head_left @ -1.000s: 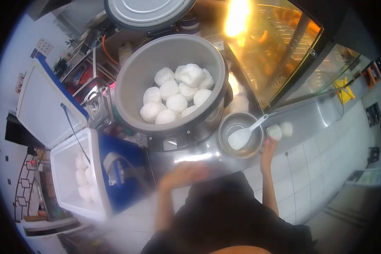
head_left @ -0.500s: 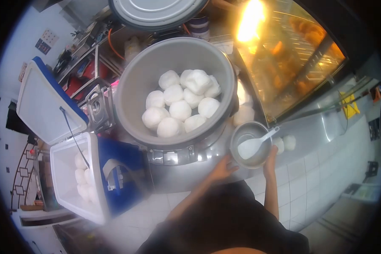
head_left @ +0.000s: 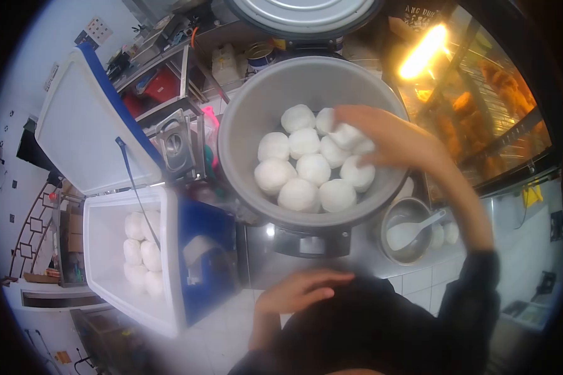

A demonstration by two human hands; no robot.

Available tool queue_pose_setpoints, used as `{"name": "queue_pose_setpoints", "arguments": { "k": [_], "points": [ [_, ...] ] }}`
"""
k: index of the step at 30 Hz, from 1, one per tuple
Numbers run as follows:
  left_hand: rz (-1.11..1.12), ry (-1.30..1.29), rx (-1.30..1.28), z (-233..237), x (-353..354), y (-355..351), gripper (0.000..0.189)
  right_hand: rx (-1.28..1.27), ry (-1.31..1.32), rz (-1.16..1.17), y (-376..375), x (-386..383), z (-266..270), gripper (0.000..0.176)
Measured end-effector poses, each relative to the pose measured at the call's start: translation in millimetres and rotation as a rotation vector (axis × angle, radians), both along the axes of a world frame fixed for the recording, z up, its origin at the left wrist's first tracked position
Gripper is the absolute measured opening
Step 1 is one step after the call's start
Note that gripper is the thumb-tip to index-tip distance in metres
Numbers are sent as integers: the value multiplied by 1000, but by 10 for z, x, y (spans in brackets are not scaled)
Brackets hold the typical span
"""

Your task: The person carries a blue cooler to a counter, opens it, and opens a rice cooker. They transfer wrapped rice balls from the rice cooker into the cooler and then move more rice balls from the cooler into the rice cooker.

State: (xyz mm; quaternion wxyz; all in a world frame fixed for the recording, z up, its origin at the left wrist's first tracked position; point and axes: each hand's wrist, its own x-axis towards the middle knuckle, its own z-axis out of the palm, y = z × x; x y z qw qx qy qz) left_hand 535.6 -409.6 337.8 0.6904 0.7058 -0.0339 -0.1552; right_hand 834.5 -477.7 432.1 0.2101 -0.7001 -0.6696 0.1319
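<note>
An open cooler (head_left: pixel 175 269) fills the left, a grey pot (head_left: pixel 247 115) the upper centre. The right hand (head_left: pixel 394 137) curves over the pot, fingers parted; the left hand (head_left: pixel 300 292), lower centre, is loosely spread and empty. White balls (head_left: pixel 313 169) lie inside the pot; whether the right grips one cannot be told.

White ball (head_left: pixel 346 137) partly behind right hand (head_left: pixel 386 134)

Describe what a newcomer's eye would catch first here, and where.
Probably the big grey pot of white balls in the middle, with the right hand over some. Next, a bright light glows at upper right, and an open cooler holding more balls stands at left.
</note>
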Motion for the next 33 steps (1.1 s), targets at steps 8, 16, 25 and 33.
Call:
{"name": "queue_pose_setpoints", "arguments": {
  "k": [8, 16, 25, 33],
  "points": [
    [453, -303, -670, 27, -750, 269, 61, -658, -645, 193, 1081, 391, -765, 93],
    [833, -429, -788, 443, -527, 512, 96, -165, 157, 358, 911, -672, 807, 96],
    [1181, 109, -506, -402, -988, 314, 81, -737, 93, 126, 1651, -347, -569, 76],
    [1272, 425, 488, -2097, -637, 334, 66, -772, 369, -221, 1782, -604, -935, 104]
  ]
}}
